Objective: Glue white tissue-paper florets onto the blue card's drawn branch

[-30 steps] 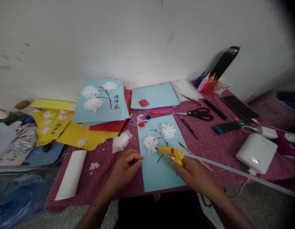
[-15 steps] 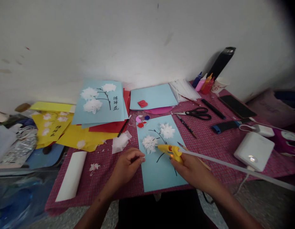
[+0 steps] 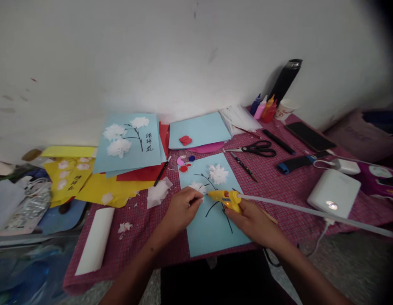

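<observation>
Glue gun (image 3: 226, 199) lies over the middle of the blue sheet (image 3: 204, 239), and on my feed its long axis runs nearly crosswise: nozzle to the left and slightly away from the body, glue stick (image 3: 314, 212) trailing out behind to the right. I have the right hand (image 3: 252, 219) on it, fingers wrapped round the grip. My left hand (image 3: 184, 207) comes in from the other side, thumb and forefinger pinched together on what looks like a white scrap (image 3: 202, 198), too small for me to make out well. I judge the relation that matters to be tip to tip: the nozzle sits just right of the left fingers, near enough that I can't tell whether they touch. The left white flower (image 3: 197, 185) is just beyond them, partly hidden; the right white flower (image 3: 218, 174) stands farther off, up and to the right, above the drawn branch (image 3: 228, 221). Past the sheet, on the cloth-covered table (image 3: 142, 250), I see scissors (image 3: 261, 148) beyond the right hand and a white paper roll (image 3: 95, 241) well to the left.
</observation>
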